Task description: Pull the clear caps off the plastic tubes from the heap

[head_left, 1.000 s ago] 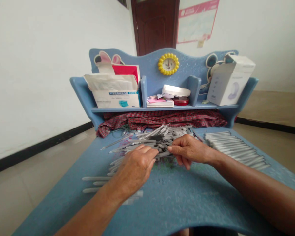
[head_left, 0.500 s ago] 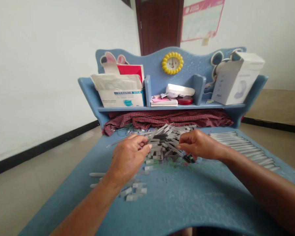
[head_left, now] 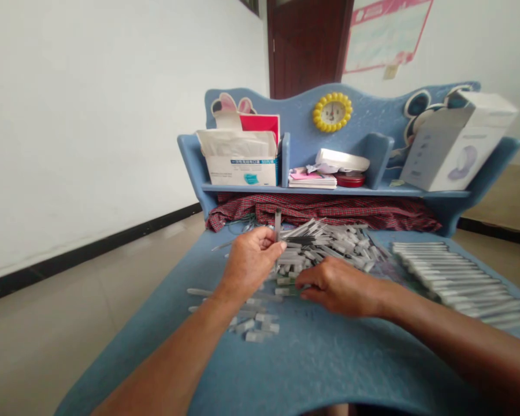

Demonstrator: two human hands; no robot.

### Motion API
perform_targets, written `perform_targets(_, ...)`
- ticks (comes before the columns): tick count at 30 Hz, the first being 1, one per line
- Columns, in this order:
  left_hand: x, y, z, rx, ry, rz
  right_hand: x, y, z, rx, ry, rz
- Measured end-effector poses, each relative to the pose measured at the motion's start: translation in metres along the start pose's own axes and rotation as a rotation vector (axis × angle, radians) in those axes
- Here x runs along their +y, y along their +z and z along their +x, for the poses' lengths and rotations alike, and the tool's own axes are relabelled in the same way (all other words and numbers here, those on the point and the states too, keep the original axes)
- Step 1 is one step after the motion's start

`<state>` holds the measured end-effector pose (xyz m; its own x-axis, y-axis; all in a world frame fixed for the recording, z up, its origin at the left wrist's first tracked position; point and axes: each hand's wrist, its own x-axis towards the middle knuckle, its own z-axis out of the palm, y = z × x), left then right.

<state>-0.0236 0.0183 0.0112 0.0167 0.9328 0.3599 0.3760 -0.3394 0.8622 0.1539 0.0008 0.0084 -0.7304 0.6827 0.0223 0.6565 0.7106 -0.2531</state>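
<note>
My left hand (head_left: 255,257) pinches a clear pen barrel (head_left: 278,222) between thumb and fingers. The barrel stands nearly upright, its dark end at the top. My right hand (head_left: 335,286) is low over the near edge of a heap of clear and grey pen parts (head_left: 325,240). Its thumb and fingers are drawn together beside some clear pen caps (head_left: 285,291); what lies between the fingertips is hidden. More loose caps (head_left: 262,327) lie near my left forearm. A row of pens (head_left: 463,283) is laid side by side on the right of the blue table (head_left: 329,358).
Behind the heap lies a red checked cloth (head_left: 329,211) under a blue shelf. On the shelf stand a mask box (head_left: 242,170), a stack of papers (head_left: 312,181), a red tin (head_left: 350,180) and a white carton (head_left: 455,150). A yellow flower-shaped clock (head_left: 332,112) is on the backboard.
My left hand has turned its pen barrel from slanted to upright. My right hand has moved from the heap's right side, by some dark pieces, to the caps at its near left edge. The view has shifted left.
</note>
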Motion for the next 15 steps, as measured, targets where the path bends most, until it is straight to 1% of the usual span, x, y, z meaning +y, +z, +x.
perform_targets(3, 0.001, -0.005, 0.002, 0.052, 0.033, 0.007, -0.018, 0.001, 0.019, -0.048, -0.036, -0.199)
perform_targets(6, 0.0, -0.012, 0.005, 0.103, 0.05, 0.027, -0.031, 0.003, 0.037, -0.121, -0.048, -0.318)
perform_targets(9, -0.003, -0.017, 0.009, 0.117, 0.052, 0.051, -0.038, 0.007, 0.05, -0.204, -0.043, -0.378)
perform_targets(11, -0.005, -0.018, 0.01, 0.117, 0.052, 0.052, -0.04, 0.009, 0.054, -0.236, -0.044, -0.389)
perform_targets(15, -0.003, -0.017, 0.008, 0.115, 0.035, 0.017, -0.041, 0.01, 0.055, -0.226, -0.043, -0.398)
